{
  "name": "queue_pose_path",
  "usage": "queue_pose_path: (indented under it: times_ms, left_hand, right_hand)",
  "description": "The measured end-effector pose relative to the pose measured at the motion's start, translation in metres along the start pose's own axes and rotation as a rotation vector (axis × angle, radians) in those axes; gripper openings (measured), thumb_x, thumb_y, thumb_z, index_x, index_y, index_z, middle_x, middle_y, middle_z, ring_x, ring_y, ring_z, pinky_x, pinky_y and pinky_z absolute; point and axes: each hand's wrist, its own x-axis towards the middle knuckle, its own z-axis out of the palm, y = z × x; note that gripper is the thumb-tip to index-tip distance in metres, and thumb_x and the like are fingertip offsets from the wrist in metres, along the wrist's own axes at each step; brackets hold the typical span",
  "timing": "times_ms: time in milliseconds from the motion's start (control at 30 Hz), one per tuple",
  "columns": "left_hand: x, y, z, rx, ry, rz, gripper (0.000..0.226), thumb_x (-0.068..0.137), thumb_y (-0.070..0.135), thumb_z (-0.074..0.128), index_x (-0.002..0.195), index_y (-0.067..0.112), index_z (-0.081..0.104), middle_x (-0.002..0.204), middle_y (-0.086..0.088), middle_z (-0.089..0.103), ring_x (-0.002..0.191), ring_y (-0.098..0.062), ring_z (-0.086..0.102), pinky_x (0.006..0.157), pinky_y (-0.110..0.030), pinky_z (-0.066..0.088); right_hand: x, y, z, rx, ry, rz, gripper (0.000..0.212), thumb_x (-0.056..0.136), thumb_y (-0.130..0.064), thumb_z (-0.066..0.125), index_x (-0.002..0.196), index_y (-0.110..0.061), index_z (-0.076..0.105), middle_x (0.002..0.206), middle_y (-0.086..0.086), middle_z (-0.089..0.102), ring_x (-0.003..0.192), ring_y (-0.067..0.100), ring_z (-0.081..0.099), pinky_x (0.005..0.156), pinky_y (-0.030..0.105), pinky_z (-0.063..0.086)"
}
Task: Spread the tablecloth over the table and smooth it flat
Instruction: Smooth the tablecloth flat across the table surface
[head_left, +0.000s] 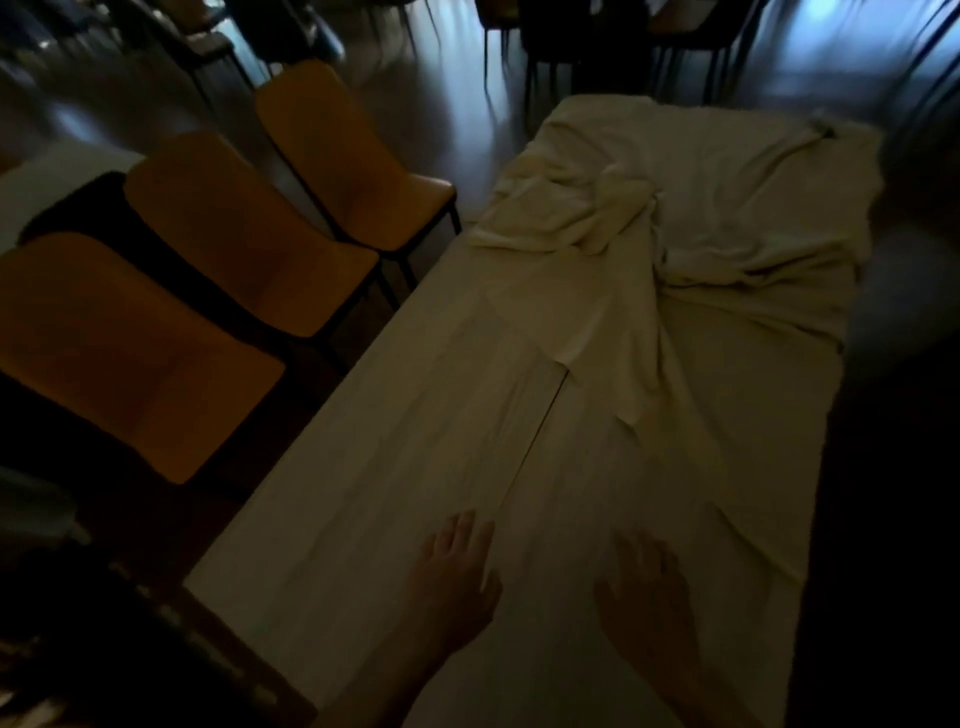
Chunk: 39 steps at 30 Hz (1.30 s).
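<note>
A cream tablecloth (727, 218) lies rumpled over the far half of a long pale table (363, 467), bunched in folds near the middle, with a thinner layer reaching down the right side toward me. My left hand (457, 582) rests flat, fingers apart, on the table near its front, just left of the dark seam that runs down the top. My right hand (649, 603) lies flat with fingers spread on the cloth to the right of the seam. Neither hand grips anything. The scene is dim.
Three orange chairs (234, 234) stand in a row along the table's left side. More dark chairs and table legs (571, 52) stand beyond the far end on a glossy floor. The table's right edge borders a dark area.
</note>
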Motion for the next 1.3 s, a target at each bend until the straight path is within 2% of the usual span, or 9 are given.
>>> queue_pose_path:
  times_ms: [133,267,300,433,600,733,933,1100,1300]
  left_hand:
    - [0.075,-0.035,-0.012,0.017,0.048,0.113,0.067,0.096,0.049,0.028,0.157,0.023,0.02,0.165,-0.004,0.016,0.152,-0.027,0.016,0.119,-0.045,0.021]
    - [0.184,-0.083,-0.014,0.043,0.2,0.273,0.066,0.086,0.048,0.044,0.147,0.021,0.044,0.153,-0.008,0.044,0.139,-0.03,0.045,0.105,-0.048,0.044]
    - [0.212,-0.093,-0.014,0.04,0.239,0.304,0.067,0.086,0.048,0.045,0.148,0.022,0.043,0.155,-0.008,0.041,0.14,-0.029,0.043,0.106,-0.048,0.041]
    - [0.303,-0.133,-0.012,0.027,0.333,0.373,0.07,0.089,0.049,0.043,0.154,0.025,0.03,0.161,-0.008,0.029,0.146,-0.028,0.03,0.112,-0.049,0.026]
    - [0.397,-0.165,-0.036,-0.042,0.321,0.465,0.071,0.095,0.059,0.021,0.157,0.032,0.0,0.165,0.0,-0.008,0.151,-0.02,-0.012,0.122,-0.047,0.002]
    - [0.453,-0.159,-0.06,-0.046,0.398,0.446,0.076,0.091,0.066,0.014,0.157,0.033,-0.005,0.167,0.001,-0.009,0.152,-0.021,-0.011,0.121,-0.048,-0.003]
    - [0.531,-0.14,-0.093,-0.015,0.498,0.574,0.071,0.093,0.065,0.014,0.157,0.034,0.004,0.167,0.002,-0.003,0.153,-0.02,-0.007,0.122,-0.05,0.002]
    - [0.572,-0.133,-0.109,-0.095,0.335,0.399,0.078,0.085,0.074,0.005,0.156,0.041,0.009,0.167,0.004,-0.003,0.153,-0.018,-0.008,0.122,-0.049,-0.005]
    - [0.568,-0.135,-0.107,-0.01,0.319,0.383,0.074,0.091,0.073,0.02,0.155,0.043,-0.004,0.167,0.002,-0.011,0.152,-0.022,-0.014,0.121,-0.05,-0.008]
  right_hand:
    - [0.05,-0.046,0.004,0.03,0.13,-0.027,0.062,0.076,-0.045,0.044,0.131,-0.017,0.049,0.132,0.029,0.057,0.117,0.049,0.051,0.087,0.06,0.053]
    - [0.137,-0.094,0.017,0.009,0.26,-0.026,0.056,0.096,-0.047,0.032,0.132,-0.012,0.057,0.14,0.029,0.05,0.125,0.05,0.044,0.092,0.063,0.047]
    - [0.163,-0.104,0.018,0.002,0.277,-0.015,0.061,0.098,-0.05,0.027,0.131,-0.011,0.06,0.142,0.029,0.048,0.127,0.051,0.043,0.095,0.064,0.044]
    - [0.257,-0.131,0.017,-0.116,0.381,0.026,0.066,0.084,-0.047,0.041,0.135,-0.009,0.057,0.147,0.026,0.044,0.133,0.053,0.039,0.102,0.065,0.036]
    - [0.353,-0.162,-0.002,-0.187,0.416,-0.047,0.077,0.084,-0.064,0.039,0.146,-0.019,0.046,0.159,0.02,0.031,0.147,0.047,0.021,0.113,0.065,0.023]
    - [0.407,-0.162,-0.002,-0.152,0.369,0.098,0.087,0.082,-0.086,0.013,0.156,-0.042,0.002,0.166,0.012,-0.01,0.152,0.035,-0.013,0.121,0.058,-0.001]
    - [0.405,-0.164,0.01,-0.182,0.297,0.15,0.081,0.079,-0.084,0.0,0.151,-0.05,-0.015,0.165,0.011,-0.018,0.151,0.035,-0.016,0.12,0.058,-0.004]
    - [0.388,-0.167,0.032,-0.169,0.338,0.15,0.08,0.084,-0.085,0.015,0.154,-0.046,0.021,0.164,0.016,0.02,0.149,0.042,0.02,0.113,0.059,0.012]
    - [0.384,-0.184,0.036,-0.119,0.372,0.199,0.083,0.086,-0.083,0.015,0.149,-0.036,0.042,0.156,0.023,0.035,0.139,0.051,0.035,0.108,0.063,0.019]
